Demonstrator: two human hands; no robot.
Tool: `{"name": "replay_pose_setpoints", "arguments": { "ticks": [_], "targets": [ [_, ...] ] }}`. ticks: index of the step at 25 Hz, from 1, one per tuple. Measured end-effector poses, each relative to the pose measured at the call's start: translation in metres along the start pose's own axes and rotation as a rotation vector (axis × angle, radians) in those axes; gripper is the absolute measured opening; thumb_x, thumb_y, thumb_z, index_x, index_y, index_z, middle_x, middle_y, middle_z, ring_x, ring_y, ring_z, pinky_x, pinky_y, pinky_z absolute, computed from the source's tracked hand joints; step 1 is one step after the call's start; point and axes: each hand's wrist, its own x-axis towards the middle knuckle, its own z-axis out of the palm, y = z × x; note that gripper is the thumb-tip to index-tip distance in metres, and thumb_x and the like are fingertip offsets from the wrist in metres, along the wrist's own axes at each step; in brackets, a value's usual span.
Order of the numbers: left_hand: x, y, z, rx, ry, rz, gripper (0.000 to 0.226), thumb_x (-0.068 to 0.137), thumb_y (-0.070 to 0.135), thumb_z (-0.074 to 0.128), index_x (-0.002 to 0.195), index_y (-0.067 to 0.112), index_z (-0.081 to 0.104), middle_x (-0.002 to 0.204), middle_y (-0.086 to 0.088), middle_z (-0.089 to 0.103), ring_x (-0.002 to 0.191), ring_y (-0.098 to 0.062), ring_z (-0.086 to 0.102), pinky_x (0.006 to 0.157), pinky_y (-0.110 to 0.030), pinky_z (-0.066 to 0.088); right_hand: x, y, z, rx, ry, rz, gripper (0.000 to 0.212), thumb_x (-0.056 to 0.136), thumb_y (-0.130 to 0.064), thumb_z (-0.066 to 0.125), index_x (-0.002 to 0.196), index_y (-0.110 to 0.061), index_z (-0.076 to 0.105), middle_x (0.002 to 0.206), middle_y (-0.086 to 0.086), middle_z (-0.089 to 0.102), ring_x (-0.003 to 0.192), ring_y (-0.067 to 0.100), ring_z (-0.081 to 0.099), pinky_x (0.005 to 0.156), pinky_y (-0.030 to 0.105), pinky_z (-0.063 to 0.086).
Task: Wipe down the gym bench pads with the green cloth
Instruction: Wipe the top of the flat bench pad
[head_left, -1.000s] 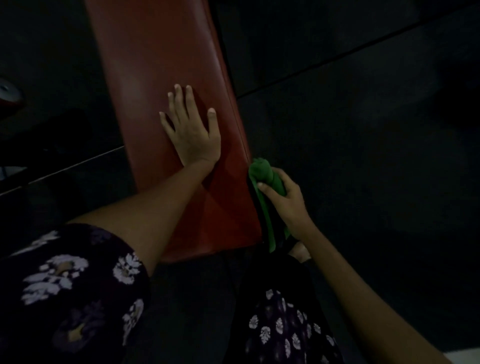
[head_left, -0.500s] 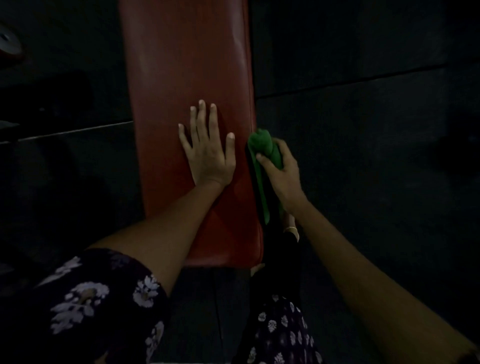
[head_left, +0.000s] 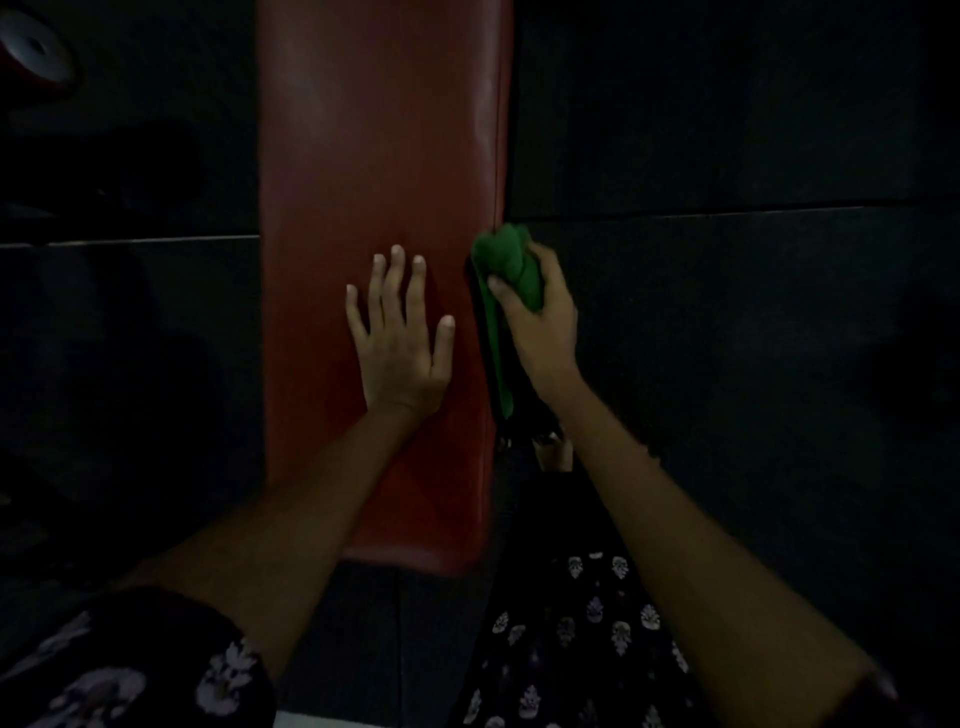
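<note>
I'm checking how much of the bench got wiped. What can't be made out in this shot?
- Head view: the far end of the red pad is cut off by the top edge.
- Pad under the left hand is hidden.
- The pad's right side face is hidden behind the cloth and right hand.
- Dim light: wet or wiped patches cannot be told.

Dim light; dark floor mats (head_left: 727, 130), seam lines across.

Red bench pad (head_left: 374, 156) under flat left hand (head_left: 399, 353).
</note>
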Motion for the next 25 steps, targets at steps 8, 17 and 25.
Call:
{"name": "replay_pose_setpoints", "arguments": {
  "ticks": [8,17,25],
  "targets": [
    [0.002,-0.001,-0.017,-0.223,-0.052,-0.093,0.059,0.088,0.041,0.048,0.138,0.010,0.041,0.148,-0.004,0.035,0.140,-0.014,0.022,0.116,-0.037,0.002,0.097,-0.060,0.006,-0.108,0.081,-0.137,0.048,0.081,-0.032,0.068,0.123,-0.017,0.052,0.112,0.007,0.060,0.101,0.019,0.059,0.086,0.043,0.051],
    [0.193,0.004,-0.015,-0.163,0.081,-0.451,0.061,0.092,0.040,0.045,0.145,0.015,0.031,0.157,-0.007,0.017,0.145,-0.023,0.014,0.116,-0.047,0.002,0.089,-0.050,-0.005,-0.098,-0.055,-0.077,0.043,0.084,-0.031,0.066,0.122,-0.022,0.049,0.116,0.004,0.059,0.106,0.019,0.057,0.091,0.044,0.049],
    [0.212,0.008,0.002,0.023,0.042,-0.474,0.071,0.090,0.065,0.026,0.150,0.027,0.017,0.159,-0.002,0.011,0.146,-0.023,0.005,0.113,-0.054,-0.004,0.126,-0.076,-0.005,-0.124,-0.070,-0.072,0.052,0.089,-0.027,0.062,0.135,-0.016,0.040,0.126,0.001,0.048,0.111,0.012,0.049,0.093,0.027,0.042]
  ]
}}
